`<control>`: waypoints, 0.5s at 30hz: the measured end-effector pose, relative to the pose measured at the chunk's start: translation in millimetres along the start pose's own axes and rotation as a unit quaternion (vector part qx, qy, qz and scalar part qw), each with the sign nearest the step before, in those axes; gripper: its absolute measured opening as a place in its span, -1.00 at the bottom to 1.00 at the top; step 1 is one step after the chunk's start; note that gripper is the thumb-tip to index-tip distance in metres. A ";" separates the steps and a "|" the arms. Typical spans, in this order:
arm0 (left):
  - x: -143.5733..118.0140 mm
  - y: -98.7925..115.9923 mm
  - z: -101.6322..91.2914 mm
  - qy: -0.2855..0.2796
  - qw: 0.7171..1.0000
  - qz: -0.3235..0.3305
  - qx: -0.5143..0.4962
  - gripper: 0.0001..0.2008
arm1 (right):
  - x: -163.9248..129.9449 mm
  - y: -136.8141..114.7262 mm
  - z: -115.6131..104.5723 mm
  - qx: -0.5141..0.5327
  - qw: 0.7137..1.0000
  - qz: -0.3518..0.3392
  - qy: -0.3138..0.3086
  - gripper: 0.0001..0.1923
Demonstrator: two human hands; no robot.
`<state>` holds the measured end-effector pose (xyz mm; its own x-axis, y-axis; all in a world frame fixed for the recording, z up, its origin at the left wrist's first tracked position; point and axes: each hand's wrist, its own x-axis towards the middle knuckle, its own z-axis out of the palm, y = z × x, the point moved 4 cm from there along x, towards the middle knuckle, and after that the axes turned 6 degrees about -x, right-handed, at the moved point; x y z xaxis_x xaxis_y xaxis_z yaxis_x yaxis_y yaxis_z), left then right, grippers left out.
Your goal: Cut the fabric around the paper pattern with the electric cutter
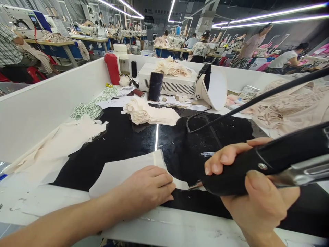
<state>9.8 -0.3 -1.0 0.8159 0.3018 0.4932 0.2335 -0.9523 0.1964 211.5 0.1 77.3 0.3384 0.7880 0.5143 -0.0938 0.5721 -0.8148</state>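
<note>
The right hand (259, 206) has its fingers wrapped around a black tool (231, 171); a firm grip and steady wrist would likely guide it best. The left hand (150, 185) lies palm down, fingers loosely extended over the white cloth (118, 175) on the near black surface (180, 151). Even pressure should hold the cloth flat, with fingertips well clear of the metal tip (197, 185) at its right corner; contact is unclear. Farther, the cord (246, 103) should hang free of the cloth pile (151, 113).

Black mat (180, 161) lies open beyond the left hand (151, 185) — fabric stack (154, 114) farther back, black cord (244, 107) barring the right.
</note>
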 end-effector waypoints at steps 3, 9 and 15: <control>0.3 -0.4 1.1 -0.024 1.000 0.008 0.017 -0.74 | 1.6 0.7 -8.7 -0.008 1.000 0.004 0.028 -0.54; 3.2 1.8 3.4 -0.053 0.998 0.010 0.025 -0.86 | 4.6 0.9 -12.7 -0.019 0.998 0.023 0.048 -0.51; 4.0 3.8 3.4 -0.049 0.998 0.017 0.021 -0.87 | 8.8 5.0 6.1 0.009 0.999 0.014 0.051 -0.53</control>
<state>15.7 -2.9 -1.1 0.8711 0.2662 0.4127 0.2260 -0.9634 0.1443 208.4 11.3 79.4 0.4286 0.7772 0.4607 -0.1210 0.5547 -0.8232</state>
